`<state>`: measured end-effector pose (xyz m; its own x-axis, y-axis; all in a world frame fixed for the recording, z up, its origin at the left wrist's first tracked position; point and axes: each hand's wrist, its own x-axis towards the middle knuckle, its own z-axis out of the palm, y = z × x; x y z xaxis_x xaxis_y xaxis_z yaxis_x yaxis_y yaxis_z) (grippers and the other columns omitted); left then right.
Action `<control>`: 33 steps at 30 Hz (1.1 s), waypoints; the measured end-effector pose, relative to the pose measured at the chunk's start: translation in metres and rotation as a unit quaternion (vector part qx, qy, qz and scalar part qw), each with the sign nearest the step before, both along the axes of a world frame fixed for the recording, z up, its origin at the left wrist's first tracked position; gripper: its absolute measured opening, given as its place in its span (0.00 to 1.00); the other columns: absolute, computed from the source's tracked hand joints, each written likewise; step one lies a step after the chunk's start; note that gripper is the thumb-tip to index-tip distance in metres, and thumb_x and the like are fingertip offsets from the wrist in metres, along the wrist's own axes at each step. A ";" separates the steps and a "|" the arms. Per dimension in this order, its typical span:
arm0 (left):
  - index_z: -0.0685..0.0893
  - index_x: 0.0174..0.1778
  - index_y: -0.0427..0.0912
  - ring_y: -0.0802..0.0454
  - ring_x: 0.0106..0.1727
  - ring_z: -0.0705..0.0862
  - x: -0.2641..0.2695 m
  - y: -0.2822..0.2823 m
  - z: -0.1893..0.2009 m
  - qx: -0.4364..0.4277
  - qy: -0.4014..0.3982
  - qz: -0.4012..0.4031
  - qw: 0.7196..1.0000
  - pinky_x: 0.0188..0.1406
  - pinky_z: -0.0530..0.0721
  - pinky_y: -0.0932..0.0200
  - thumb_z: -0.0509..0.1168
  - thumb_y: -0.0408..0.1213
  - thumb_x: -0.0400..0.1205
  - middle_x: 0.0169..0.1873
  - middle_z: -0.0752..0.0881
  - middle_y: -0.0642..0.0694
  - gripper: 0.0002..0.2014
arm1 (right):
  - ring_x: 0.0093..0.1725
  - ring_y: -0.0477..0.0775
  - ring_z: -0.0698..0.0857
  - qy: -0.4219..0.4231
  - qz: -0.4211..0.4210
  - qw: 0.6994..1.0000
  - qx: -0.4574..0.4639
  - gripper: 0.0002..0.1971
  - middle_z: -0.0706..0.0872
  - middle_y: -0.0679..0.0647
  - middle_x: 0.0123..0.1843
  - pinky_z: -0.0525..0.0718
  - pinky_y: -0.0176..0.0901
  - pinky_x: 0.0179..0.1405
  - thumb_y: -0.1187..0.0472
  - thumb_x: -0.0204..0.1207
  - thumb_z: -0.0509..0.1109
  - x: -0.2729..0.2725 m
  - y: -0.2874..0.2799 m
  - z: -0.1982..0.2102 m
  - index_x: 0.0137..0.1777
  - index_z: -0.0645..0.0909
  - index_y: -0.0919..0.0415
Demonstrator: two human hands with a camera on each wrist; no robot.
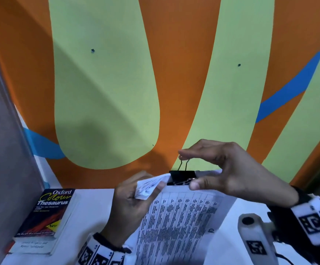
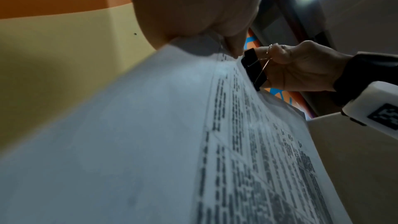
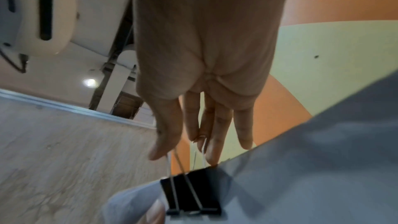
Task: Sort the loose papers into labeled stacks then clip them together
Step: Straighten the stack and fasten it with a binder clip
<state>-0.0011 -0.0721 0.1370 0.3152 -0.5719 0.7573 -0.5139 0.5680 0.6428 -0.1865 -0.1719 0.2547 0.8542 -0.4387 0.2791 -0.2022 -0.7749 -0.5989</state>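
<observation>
Black binder clip (image 1: 182,177) barely bites the paper stack (image 1: 176,222); my right hand (image 1: 230,169) pinches its levers, left hand (image 1: 134,203) pinches the corner beside it; release early, sheets slip

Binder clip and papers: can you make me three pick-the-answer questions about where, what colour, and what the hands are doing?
1. Where is the thesaurus book?
A. left of the papers
B. on top of the papers
C. in the right hand

2. What colour is the binder clip?
A. red
B. black
C. green

3. What is the right hand doing?
A. lying flat on the table
B. pinching the clip's wire handles
C. holding a pen

Answers: 1 A, it lies on the table left of the papers. 2 B, its body is black. 3 B, thumb and fingers press the handles while the left hand holds the papers' corner.
</observation>
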 end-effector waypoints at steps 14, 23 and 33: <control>0.88 0.35 0.35 0.53 0.26 0.79 -0.005 -0.002 0.008 -0.012 -0.047 -0.025 0.999 0.22 0.71 0.63 0.71 0.38 0.77 0.29 0.81 0.51 0.10 | 0.34 0.44 0.80 0.232 -0.085 0.943 -0.223 0.27 0.80 0.50 0.27 0.69 0.32 0.38 0.29 0.60 0.73 0.029 0.010 -0.028 0.26 0.70 0.53; 0.83 0.29 0.45 0.64 0.20 0.69 0.018 0.001 0.009 0.060 0.146 0.091 0.983 0.15 0.66 0.66 0.75 0.41 0.75 0.19 0.78 0.50 0.11 | 0.30 0.44 0.86 -0.081 -0.191 0.968 0.141 0.10 0.88 0.44 0.31 0.79 0.34 0.29 0.61 0.63 0.83 -0.013 -0.026 -0.043 0.40 0.85 0.62; 0.86 0.38 0.47 0.64 0.28 0.78 0.015 -0.016 0.013 0.094 0.176 0.029 0.980 0.28 0.77 0.70 0.74 0.42 0.69 0.27 0.85 0.57 0.06 | 0.40 0.35 0.84 -0.323 -0.220 0.916 0.093 0.11 0.87 0.42 0.44 0.81 0.33 0.40 0.56 0.79 0.66 0.009 -0.012 -0.120 0.56 0.74 0.61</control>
<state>0.0137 -0.0883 0.1495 0.5735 -0.6640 0.4797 -0.2695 0.4000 0.8760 -0.1771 -0.1838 0.1349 0.2657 -0.7923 0.5492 -0.0266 -0.5755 -0.8173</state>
